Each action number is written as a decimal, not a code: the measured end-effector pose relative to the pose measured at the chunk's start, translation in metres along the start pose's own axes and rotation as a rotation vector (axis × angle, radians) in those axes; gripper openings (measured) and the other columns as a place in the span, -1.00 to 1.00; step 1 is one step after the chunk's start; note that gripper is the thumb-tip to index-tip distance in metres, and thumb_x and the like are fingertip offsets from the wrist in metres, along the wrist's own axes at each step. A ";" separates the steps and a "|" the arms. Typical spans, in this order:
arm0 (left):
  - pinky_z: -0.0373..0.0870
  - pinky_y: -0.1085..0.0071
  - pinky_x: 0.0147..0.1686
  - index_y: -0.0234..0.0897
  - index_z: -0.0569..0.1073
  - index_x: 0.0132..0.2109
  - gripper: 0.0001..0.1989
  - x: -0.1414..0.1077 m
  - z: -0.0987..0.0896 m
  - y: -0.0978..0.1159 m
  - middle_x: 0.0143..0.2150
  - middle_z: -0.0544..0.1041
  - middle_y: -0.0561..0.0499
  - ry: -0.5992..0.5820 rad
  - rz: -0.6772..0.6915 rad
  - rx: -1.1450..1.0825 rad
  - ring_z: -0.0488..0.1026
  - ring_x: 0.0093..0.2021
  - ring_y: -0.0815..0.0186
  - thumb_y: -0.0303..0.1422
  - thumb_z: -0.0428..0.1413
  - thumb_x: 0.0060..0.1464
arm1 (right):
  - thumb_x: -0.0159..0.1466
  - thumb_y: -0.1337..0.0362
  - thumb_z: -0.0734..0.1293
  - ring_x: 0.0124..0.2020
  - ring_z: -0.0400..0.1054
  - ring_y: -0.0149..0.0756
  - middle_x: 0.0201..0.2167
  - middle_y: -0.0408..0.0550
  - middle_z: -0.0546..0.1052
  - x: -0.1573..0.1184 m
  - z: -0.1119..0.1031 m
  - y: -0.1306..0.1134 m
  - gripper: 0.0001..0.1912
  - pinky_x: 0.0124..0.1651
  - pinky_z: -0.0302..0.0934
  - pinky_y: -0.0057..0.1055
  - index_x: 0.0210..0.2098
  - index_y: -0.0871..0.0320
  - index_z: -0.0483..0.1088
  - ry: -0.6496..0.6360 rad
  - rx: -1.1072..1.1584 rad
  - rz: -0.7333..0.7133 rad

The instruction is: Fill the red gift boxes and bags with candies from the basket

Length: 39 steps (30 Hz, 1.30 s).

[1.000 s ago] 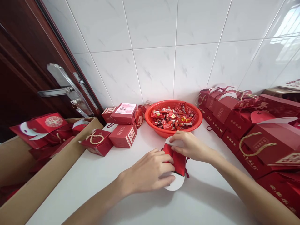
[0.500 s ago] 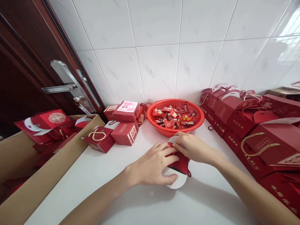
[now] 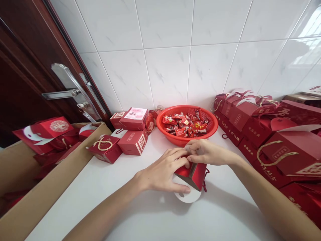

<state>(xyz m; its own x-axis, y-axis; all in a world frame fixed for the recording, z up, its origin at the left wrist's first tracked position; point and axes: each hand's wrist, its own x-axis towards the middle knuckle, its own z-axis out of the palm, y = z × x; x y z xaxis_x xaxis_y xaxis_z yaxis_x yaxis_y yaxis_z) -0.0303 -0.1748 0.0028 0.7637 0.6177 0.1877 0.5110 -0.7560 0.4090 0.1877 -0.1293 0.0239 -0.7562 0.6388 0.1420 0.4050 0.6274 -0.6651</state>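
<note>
Moved since the earlier frame: the box's (image 3: pixel 199 175) right-hand panel, now tilted up from the left-hand one, with a wider gap between; both hands at nearly the same stations.

Box: red, one, on the white table (image 3: pixel 150 217), just in front of the basket (image 3: pixel 214 124); rounded white flap (image 3: pixel 187 198) toward the wearer; dark red cord (image 3: pixel 205 180) at its right.

Left hand (image 3: pixel 167 170): spread, fingers over the red panel, thumb on the flap.

Right hand (image 3: pixel 207 152): thumb and forefinger bent close together at the far end; whether they pinch anything, cannot tell.

Basket: red, holding wrapped sweets (image 3: pixel 183 127).

Stacked boxes (image 3: pixel 250 134): red, at right.

Carton (image 3: pixel 55 184): brown, at left, red boxes within.
</note>
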 end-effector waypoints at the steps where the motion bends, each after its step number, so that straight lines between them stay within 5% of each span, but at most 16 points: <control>1: 0.22 0.10 0.22 -0.22 0.45 -0.05 -0.51 0.000 0.000 -0.001 0.17 0.42 -0.17 -0.001 0.015 0.005 0.23 0.27 -0.04 -0.04 0.32 -0.04 | 0.24 0.25 0.36 -0.42 0.28 -0.43 -0.48 -0.17 0.40 -0.001 -0.002 0.001 -0.65 -0.34 0.21 -0.50 -0.62 0.18 0.23 -0.029 0.046 0.013; 9: 0.11 0.09 0.27 -0.18 0.50 -0.14 -0.61 0.001 0.004 -0.002 0.11 0.46 -0.09 -0.024 0.086 0.047 0.15 0.30 -0.05 -0.09 0.34 -0.05 | 0.13 0.15 0.47 -0.20 0.34 -0.30 -0.26 -0.10 0.47 -0.003 -0.011 0.006 -0.73 -0.12 0.23 -0.39 -0.37 0.19 0.38 -0.160 0.232 0.020; 15: 0.29 0.01 0.14 -0.16 0.38 0.14 -0.26 -0.001 0.001 0.001 0.14 0.32 -0.18 0.028 -0.004 0.081 0.23 0.16 -0.06 -0.06 0.39 -0.18 | 0.12 0.07 0.48 0.04 0.32 -0.18 0.00 -0.04 0.48 -0.007 -0.022 0.002 -0.57 0.10 0.18 -0.30 -0.10 0.14 0.41 -0.228 0.198 -0.049; 19: 0.43 0.14 0.00 -0.16 0.32 0.21 -0.17 -0.002 -0.006 0.001 0.10 0.28 -0.15 0.046 -0.116 0.048 0.33 0.06 0.04 -0.12 0.41 -0.22 | 0.12 0.06 0.45 0.10 0.29 -0.10 0.07 -0.01 0.45 -0.015 -0.031 0.001 -0.42 0.07 0.20 -0.29 0.10 0.08 0.38 -0.245 0.020 0.095; 27: 0.41 0.33 -0.43 -0.21 0.38 -0.06 -0.31 -0.004 -0.026 -0.001 -0.04 0.29 -0.03 0.014 -0.424 -0.002 0.40 -0.35 0.30 0.07 0.34 -0.28 | 0.11 0.11 0.45 0.07 0.34 -0.05 0.08 0.06 0.44 -0.014 -0.022 0.008 -0.20 0.00 0.27 -0.27 0.30 0.06 0.19 -0.230 -0.043 0.303; 31: 0.38 0.34 -0.40 -0.20 0.36 -0.06 -0.33 -0.007 -0.032 -0.002 0.00 0.31 -0.03 -0.010 -0.511 0.016 0.44 -0.29 0.23 0.10 0.31 -0.22 | 0.09 0.09 0.47 0.01 0.37 -0.05 0.05 0.08 0.45 -0.011 -0.012 0.008 -0.02 -0.05 0.28 -0.27 0.41 0.04 0.00 -0.267 -0.086 0.308; 35: 0.41 0.32 -0.31 -0.18 0.37 -0.04 -0.41 -0.009 -0.031 -0.005 0.01 0.35 -0.03 0.031 -0.534 -0.063 0.47 -0.19 0.16 0.02 0.30 -0.15 | 0.10 0.18 0.48 0.02 0.38 -0.02 0.11 0.11 0.43 -0.014 -0.005 -0.001 0.15 -0.02 0.28 -0.26 0.47 -0.02 -0.27 -0.173 -0.155 0.292; 39: 0.44 0.26 -0.12 -0.18 0.39 -0.01 -0.47 -0.007 -0.025 -0.011 0.06 0.38 -0.06 0.065 -0.517 -0.146 0.45 -0.01 0.09 -0.10 0.30 -0.11 | 0.11 0.34 0.46 0.18 0.31 -0.02 0.41 -0.05 0.08 -0.017 -0.001 -0.012 0.03 0.10 0.23 -0.26 0.41 -0.33 -0.08 -0.193 -0.227 0.154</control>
<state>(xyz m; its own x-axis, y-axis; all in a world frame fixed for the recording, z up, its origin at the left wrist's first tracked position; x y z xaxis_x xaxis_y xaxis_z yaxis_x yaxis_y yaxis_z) -0.0513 -0.1655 0.0188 0.3990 0.9168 -0.0180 0.7498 -0.3150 0.5819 0.1962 -0.1472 0.0298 -0.7519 0.6511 -0.1038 0.6098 0.6270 -0.4848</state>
